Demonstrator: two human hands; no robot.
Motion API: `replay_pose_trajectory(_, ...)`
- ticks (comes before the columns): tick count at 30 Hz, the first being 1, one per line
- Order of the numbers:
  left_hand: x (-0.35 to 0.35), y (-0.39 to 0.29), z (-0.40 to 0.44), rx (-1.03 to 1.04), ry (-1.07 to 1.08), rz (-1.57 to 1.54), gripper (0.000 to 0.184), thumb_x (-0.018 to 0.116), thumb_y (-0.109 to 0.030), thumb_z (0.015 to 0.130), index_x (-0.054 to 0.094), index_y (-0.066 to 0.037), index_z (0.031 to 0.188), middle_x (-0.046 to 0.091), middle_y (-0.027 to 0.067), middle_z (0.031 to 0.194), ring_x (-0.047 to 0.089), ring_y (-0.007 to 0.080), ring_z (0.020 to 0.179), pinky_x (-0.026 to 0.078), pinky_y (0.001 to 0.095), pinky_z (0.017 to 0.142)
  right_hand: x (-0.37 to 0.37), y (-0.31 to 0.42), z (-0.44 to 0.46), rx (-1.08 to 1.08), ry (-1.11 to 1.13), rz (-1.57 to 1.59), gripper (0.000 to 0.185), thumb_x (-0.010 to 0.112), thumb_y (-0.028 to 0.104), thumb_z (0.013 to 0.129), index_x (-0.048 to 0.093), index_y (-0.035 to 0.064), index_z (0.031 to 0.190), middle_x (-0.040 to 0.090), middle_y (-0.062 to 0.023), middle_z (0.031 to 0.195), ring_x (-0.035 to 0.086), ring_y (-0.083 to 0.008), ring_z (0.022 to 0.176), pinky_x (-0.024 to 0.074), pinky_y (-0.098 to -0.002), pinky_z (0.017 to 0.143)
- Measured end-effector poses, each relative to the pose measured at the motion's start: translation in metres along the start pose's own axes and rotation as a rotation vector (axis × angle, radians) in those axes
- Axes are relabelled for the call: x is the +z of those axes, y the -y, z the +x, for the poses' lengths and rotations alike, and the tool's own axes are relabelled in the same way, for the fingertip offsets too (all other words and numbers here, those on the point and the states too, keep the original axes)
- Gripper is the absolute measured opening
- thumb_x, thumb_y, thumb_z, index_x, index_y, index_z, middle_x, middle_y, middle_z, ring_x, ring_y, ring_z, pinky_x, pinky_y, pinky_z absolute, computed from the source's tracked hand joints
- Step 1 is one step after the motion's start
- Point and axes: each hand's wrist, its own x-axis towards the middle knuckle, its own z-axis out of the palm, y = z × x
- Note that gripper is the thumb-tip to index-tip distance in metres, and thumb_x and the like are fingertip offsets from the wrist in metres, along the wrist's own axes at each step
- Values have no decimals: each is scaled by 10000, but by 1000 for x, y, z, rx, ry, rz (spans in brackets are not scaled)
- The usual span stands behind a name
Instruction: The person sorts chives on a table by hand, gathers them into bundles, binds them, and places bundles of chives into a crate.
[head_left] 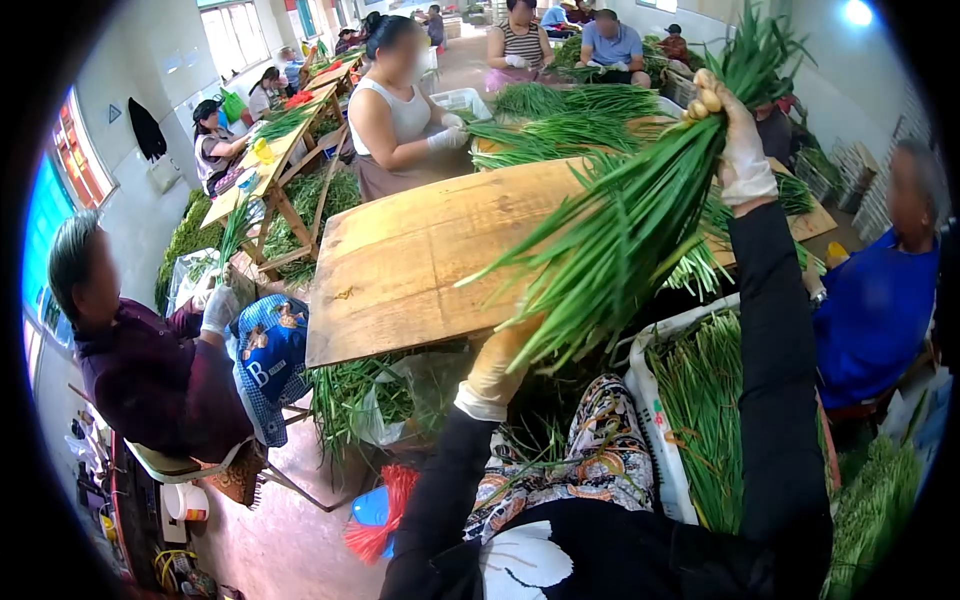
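My right hand [722,125], in a pale glove, is raised at the upper right with its fingers wrapped round a large bunch of garlic chives [625,240]. Long green leaves fan down and left from the grip, and a tuft sticks up above it. Lower down, my left hand [508,365], also gloved, is beside the drooping leaf tips near the board's front edge. Leaves cover its fingers, so their grip does not show. Just left of the bunch lies a bare wooden board [430,250].
A white-lined crate of chives [700,420] stands by my right leg. Red ties [385,515] hang over something blue near my left knee. Cut greens [360,395] lie under the board. People sit close on both sides, and more work at tables behind.
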Motion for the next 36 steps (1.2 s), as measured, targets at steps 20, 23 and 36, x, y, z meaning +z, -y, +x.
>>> replay_pose_trajectory(20, -5, 27, 4, 164, 115, -383, 520, 602, -204, 785, 394, -11, 1221, 471, 122, 1202, 394, 232, 1160, 260, 384, 1000, -12, 4, -52, 64, 133, 53, 221, 511, 219, 865, 488, 84, 692, 370, 41, 536, 433, -82, 557, 396, -262, 639)
replay_pose_trajectory(23, -6, 26, -9, 71, 167, -381, 624, 652, -225, 738, 348, -88, 1265, 324, 95, 1333, 255, 248, 1259, 162, 460, 1032, 4, 7, -58, 92, 42, -24, 230, 535, 225, 852, 490, 87, 674, 390, 30, 540, 437, -89, 551, 390, -233, 585)
replay_pose_trajectory(36, -8, 37, -29, -202, -427, -409, 523, 609, -254, 759, 425, -28, 1194, 473, 120, 1199, 367, 269, 1181, 276, 446, 976, 33, -19, -98, -147, -161, -336, 135, 645, 145, 763, 586, 84, 868, 536, 12, 668, 523, -75, 574, 443, -208, 503)
